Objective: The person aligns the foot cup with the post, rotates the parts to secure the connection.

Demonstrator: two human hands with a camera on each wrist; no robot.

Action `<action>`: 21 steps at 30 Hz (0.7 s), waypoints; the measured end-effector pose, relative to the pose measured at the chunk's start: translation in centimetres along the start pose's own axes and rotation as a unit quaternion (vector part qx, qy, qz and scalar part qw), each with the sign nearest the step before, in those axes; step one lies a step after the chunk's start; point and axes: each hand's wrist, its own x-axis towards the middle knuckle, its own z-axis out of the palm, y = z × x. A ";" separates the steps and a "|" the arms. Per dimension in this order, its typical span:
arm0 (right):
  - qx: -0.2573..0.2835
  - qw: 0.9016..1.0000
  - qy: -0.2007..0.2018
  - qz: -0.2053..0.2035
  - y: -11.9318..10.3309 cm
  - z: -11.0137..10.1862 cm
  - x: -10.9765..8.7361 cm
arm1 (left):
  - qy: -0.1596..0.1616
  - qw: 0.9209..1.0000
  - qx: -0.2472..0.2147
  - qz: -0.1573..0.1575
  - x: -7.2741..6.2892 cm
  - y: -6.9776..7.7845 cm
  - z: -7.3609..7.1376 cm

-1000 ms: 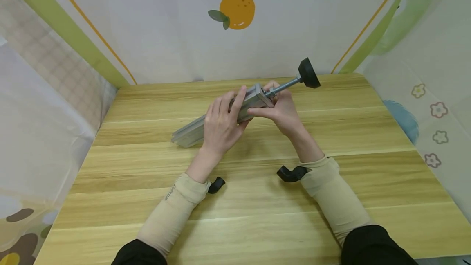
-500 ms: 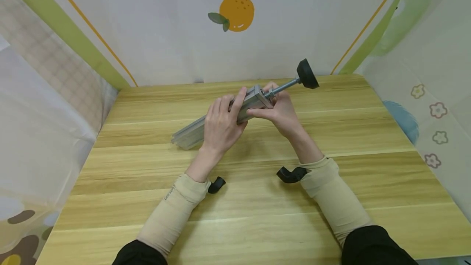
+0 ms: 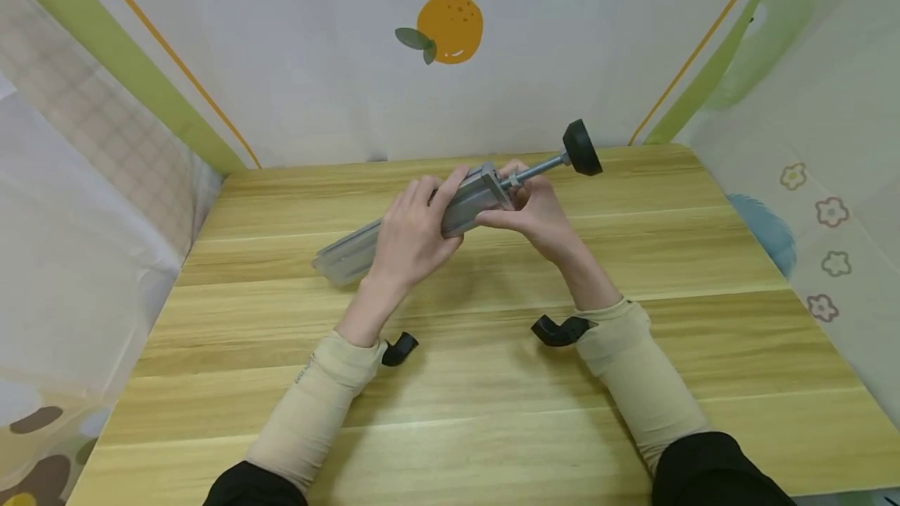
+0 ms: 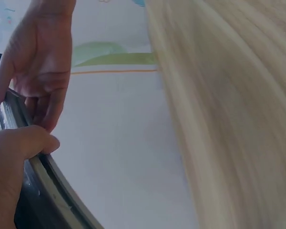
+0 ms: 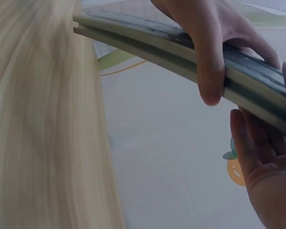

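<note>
A grey metal profile bar (image 3: 471,205) with slotted sides is held tilted above the table, its right end higher. From that end, past an end plate, runs a threaded rod (image 3: 537,170) with a nut and a black cone-shaped foot (image 3: 582,148). My left hand (image 3: 411,236) grips the bar near its middle, thumb on the near side, as the right wrist view also shows. At the plate end my right hand (image 3: 537,213) holds the bar, thumb (image 3: 498,219) along the near lower edge and fingers partly hidden behind. Seen from the right wrist, the bar's slot (image 5: 148,55) faces the camera.
The wood-grain table (image 3: 492,412) lies under both arms. A white printed curtain (image 3: 316,61) hangs behind it, with further sheets at both sides. Black curved wrist pieces (image 3: 561,330) stick out from the beige sleeves.
My left hand has shifted a little left and the bar with its foot has moved slightly left and down in the head view. My right hand keeps nearly the same place.
</note>
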 end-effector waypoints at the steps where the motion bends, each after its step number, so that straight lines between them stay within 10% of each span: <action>1: 0.004 1.000 -0.010 0.004 0.0 -0.2 0.0 | -0.009 1.000 -0.011 -0.004 0.1 -0.1 -0.2; 21: -0.059 0.962 -0.263 0.049 -0.8 -8.3 -0.9 | -0.157 0.984 -0.087 -0.013 0.8 -1.2 -2.0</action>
